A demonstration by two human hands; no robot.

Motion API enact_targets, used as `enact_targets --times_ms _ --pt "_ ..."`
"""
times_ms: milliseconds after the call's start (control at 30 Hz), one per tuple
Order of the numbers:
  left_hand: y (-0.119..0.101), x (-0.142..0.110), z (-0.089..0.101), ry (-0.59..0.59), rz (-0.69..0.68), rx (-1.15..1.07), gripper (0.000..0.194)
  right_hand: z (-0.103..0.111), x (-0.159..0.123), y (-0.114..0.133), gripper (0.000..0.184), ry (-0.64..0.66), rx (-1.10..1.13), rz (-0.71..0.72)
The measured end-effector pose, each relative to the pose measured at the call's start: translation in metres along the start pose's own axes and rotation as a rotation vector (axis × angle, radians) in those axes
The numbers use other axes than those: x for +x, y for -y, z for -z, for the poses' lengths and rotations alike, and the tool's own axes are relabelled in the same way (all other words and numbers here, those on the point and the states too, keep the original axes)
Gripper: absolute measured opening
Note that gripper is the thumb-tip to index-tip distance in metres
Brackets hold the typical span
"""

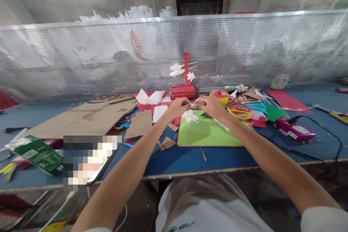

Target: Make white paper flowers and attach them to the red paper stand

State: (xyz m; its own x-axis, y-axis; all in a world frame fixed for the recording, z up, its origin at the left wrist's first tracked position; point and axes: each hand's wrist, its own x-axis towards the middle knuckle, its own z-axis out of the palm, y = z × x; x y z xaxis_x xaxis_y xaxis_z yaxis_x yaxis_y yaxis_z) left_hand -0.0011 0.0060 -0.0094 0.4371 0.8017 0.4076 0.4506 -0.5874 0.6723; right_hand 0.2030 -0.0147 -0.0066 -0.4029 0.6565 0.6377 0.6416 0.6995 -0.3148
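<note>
My left hand and my right hand meet above the far part of a light green sheet. Between their fingertips a small white piece, perhaps paper, is pinched; its shape is mostly hidden. Just below my left hand, a white paper flower lies at the sheet's far left corner. Behind the hands stands a red box with an upright red strip hooked at the top. White petal-like pieces on thin sticks and a small white flower are attached to that strip.
Flat cardboard covers the table's left side, near a green box and a phone-like device. Right of the hands lie red-handled and yellow-handled scissors, coloured paper, a purple power strip and its cable. A perforated metal panel rises behind.
</note>
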Motion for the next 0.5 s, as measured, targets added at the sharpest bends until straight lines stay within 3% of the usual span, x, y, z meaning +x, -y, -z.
enact_targets --times_ms 500 --pt "-0.0044 -0.0028 0.0011 0.044 -0.032 -0.028 0.014 -0.0019 0.0 -0.0057 0.02 0.045 -0.117 0.109"
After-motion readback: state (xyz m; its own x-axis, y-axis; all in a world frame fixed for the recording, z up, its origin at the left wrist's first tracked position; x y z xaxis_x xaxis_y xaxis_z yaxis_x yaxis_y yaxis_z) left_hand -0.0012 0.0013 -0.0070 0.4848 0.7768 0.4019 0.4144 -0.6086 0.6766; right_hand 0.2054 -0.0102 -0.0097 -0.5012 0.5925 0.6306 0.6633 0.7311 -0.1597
